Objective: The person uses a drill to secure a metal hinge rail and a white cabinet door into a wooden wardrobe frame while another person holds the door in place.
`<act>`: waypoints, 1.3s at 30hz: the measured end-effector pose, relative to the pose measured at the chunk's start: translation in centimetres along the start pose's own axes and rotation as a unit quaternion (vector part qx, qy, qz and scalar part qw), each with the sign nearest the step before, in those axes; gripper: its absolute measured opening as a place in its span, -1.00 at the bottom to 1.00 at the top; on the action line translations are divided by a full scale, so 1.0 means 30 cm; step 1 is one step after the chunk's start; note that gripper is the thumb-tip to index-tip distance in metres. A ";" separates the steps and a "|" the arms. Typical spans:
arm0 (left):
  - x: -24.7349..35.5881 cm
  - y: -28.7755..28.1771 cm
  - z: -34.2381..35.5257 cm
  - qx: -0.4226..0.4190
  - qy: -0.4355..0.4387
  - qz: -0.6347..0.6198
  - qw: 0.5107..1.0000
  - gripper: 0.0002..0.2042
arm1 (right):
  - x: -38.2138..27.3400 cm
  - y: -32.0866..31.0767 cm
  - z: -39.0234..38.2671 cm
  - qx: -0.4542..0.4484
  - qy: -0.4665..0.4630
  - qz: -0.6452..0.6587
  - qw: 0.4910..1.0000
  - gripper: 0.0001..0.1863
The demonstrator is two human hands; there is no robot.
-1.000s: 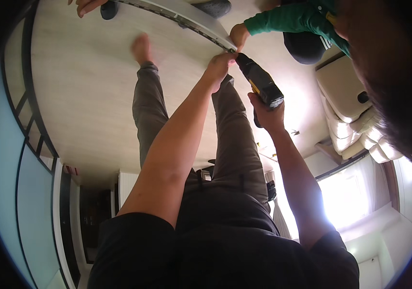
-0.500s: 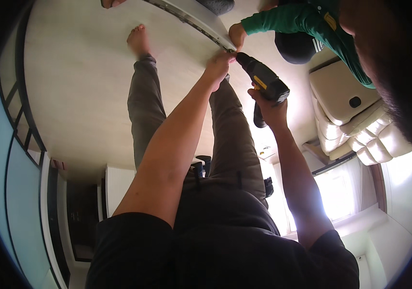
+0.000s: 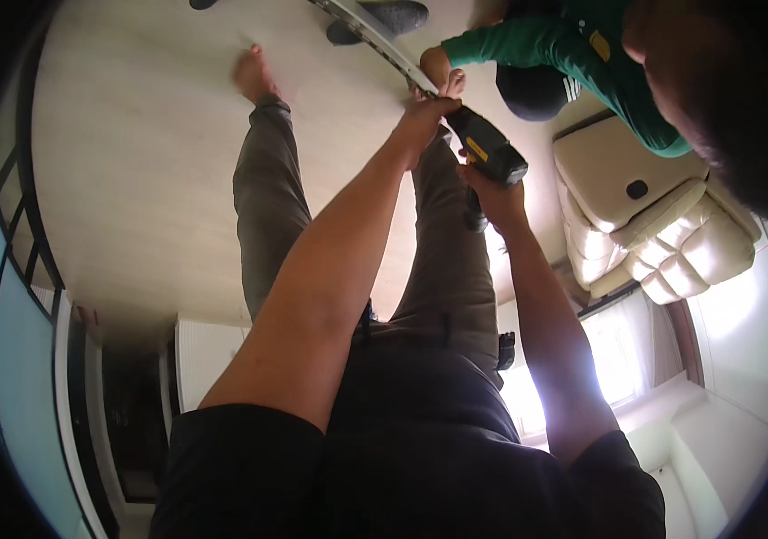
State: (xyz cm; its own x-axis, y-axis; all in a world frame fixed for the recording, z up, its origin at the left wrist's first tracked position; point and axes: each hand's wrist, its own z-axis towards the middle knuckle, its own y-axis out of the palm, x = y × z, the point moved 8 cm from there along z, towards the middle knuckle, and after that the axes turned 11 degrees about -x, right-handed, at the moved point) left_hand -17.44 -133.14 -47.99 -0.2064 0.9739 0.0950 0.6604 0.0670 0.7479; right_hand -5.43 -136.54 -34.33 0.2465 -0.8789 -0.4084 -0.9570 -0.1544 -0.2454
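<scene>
My right hand grips a black and yellow cordless drill, whose front points up toward the end of a long white rail with a dark slotted strip. My left hand is closed at the drill's nose by that rail end; what its fingers hold is hidden. A co-worker's hand touches the rail just beyond my left hand.
A person in a green sleeve crouches close at upper right. My bare left foot is on the pale floor. Also visible: a dark grey object, a cream recliner, a bright window and blue panels at left.
The rail looks more steeply angled, and the other hand at its far upper-left end is out of view. The drill and my left hand sit slightly differently; the whole view has shifted.
</scene>
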 end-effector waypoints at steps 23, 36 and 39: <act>-0.003 0.168 0.008 0.112 0.083 -0.199 0.970 -0.36 | -0.006 -0.066 0.023 -0.077 0.099 0.153 0.980 -0.65; 0.011 0.148 -0.001 0.184 0.036 0.004 0.982 -0.32 | 0.028 0.021 -0.041 -0.039 0.162 0.387 0.907 -0.65; 0.008 0.111 0.007 0.204 0.047 0.042 0.977 -0.33 | -0.029 0.053 -0.049 -0.028 0.150 0.369 0.917 -0.74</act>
State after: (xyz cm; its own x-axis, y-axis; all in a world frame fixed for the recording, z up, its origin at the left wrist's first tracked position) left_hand -15.12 -132.64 -45.61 -0.1926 0.9565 0.2189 0.9068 0.0883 0.4121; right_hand -7.39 -136.68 -33.08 -0.5156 -0.8369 -0.1836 -0.8552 0.5160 0.0496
